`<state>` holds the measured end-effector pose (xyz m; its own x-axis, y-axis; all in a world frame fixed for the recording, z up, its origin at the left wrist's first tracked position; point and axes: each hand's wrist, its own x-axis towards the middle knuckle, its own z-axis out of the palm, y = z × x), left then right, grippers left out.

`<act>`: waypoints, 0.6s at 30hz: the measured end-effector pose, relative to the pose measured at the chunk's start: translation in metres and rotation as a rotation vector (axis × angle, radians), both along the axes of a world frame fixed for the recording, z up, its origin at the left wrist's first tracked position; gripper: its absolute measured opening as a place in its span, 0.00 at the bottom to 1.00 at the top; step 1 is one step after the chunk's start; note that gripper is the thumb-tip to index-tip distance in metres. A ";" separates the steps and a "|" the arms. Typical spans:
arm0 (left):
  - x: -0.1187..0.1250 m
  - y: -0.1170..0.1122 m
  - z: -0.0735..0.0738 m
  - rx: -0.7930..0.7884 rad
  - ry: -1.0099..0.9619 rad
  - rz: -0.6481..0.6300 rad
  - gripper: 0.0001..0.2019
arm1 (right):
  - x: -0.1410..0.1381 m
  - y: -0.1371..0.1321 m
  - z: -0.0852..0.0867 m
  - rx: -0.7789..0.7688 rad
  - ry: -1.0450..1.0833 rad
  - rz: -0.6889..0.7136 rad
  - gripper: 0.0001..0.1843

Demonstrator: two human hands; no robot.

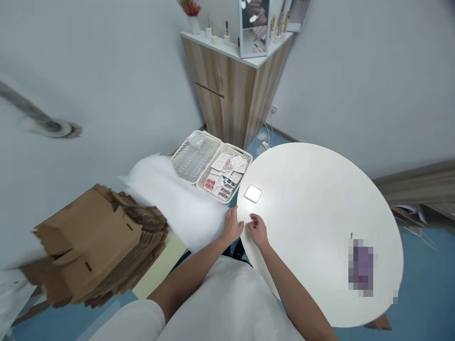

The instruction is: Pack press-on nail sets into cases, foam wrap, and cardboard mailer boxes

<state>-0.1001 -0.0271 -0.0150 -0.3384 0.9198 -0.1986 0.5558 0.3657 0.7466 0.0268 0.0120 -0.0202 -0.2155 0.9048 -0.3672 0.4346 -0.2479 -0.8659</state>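
My left hand (232, 226) rests at the near left edge of the round white table (320, 222), fingers together and slightly curled over the rim. My right hand (258, 229) lies just beside it on the tabletop, fingers curled in a loose pinch; whether anything small sits in them I cannot make out. A small clear square case (252, 193) lies on the table a little beyond both hands, touched by neither.
Two white baskets stand left of the table: one with clear trays (194, 155), one with packets of press-on nails (226, 176). White padding (170, 199) and a stack of flat cardboard boxes (95, 246) lie further left. A wooden cabinet (231, 90) fills the corner.
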 end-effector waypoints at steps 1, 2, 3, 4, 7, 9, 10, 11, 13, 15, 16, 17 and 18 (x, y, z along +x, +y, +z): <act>-0.002 -0.013 -0.001 0.000 0.014 0.011 0.30 | -0.003 -0.005 -0.001 0.001 0.019 0.052 0.23; -0.005 -0.026 -0.001 -0.011 0.023 0.027 0.30 | -0.006 -0.009 -0.001 -0.002 0.041 0.113 0.22; -0.009 -0.037 -0.001 -0.039 0.039 0.059 0.29 | -0.010 -0.013 -0.002 -0.008 0.064 0.182 0.21; -0.014 -0.048 0.000 -0.075 0.052 0.089 0.28 | -0.014 -0.017 -0.003 -0.016 0.081 0.257 0.20; -0.035 -0.072 0.003 -0.209 0.075 0.212 0.24 | -0.029 -0.025 -0.008 -0.039 0.076 0.467 0.15; -0.050 -0.084 0.006 -0.266 0.071 0.291 0.24 | -0.039 -0.028 -0.011 -0.047 0.027 0.569 0.15; -0.058 -0.088 0.007 -0.277 0.065 0.321 0.24 | -0.044 -0.029 -0.013 -0.053 -0.001 0.613 0.17; -0.066 -0.092 0.008 -0.277 0.059 0.343 0.24 | -0.049 -0.029 -0.013 -0.061 -0.027 0.654 0.19; -0.079 -0.098 0.008 -0.258 0.040 0.375 0.25 | -0.059 -0.027 -0.013 -0.079 -0.076 0.729 0.24; -0.092 -0.101 0.006 -0.234 0.009 0.408 0.26 | -0.072 -0.024 -0.009 -0.054 -0.123 0.783 0.26; -0.098 -0.103 0.005 -0.223 -0.013 0.423 0.27 | -0.079 -0.022 -0.006 -0.023 -0.145 0.802 0.26; -0.103 -0.104 0.003 -0.214 -0.040 0.432 0.28 | -0.087 -0.021 -0.004 0.010 -0.162 0.822 0.27; -0.109 -0.104 0.002 -0.210 -0.071 0.436 0.29 | -0.096 -0.020 -0.001 0.039 -0.174 0.843 0.28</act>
<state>-0.2091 -0.1316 -0.0133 -0.6621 0.6329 -0.4014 0.2678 0.7000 0.6620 -0.0693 -0.0075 -0.0212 -0.7644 0.4808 -0.4295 0.5877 0.2457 -0.7709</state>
